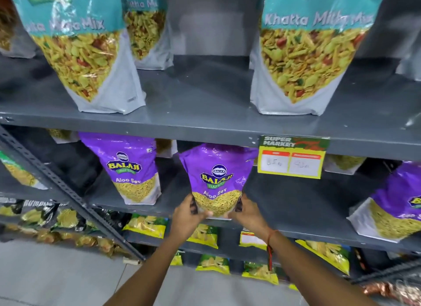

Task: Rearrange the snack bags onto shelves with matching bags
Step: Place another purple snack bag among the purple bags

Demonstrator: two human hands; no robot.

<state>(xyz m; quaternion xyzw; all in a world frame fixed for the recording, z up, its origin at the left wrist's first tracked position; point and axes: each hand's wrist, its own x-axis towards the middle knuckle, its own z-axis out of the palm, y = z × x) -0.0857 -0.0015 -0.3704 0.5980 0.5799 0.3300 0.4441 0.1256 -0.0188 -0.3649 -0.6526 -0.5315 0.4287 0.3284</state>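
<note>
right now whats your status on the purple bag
Left hand and right hand both gripping purple Aloo Sev bag by its base. At middle shelf among matching bags. Nothing blocking.

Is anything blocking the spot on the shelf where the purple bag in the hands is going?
Nothing visible. Both hands, left hand and right hand, hold the purple Aloo Sev bag at the middle shelf, in a bare gap between matching bags.

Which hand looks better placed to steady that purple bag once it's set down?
Neither clearly: the left hand and right hand grip opposite bottom corners of the purple Aloo Sev bag. Slight edge left, nearer the matching bag.
</note>
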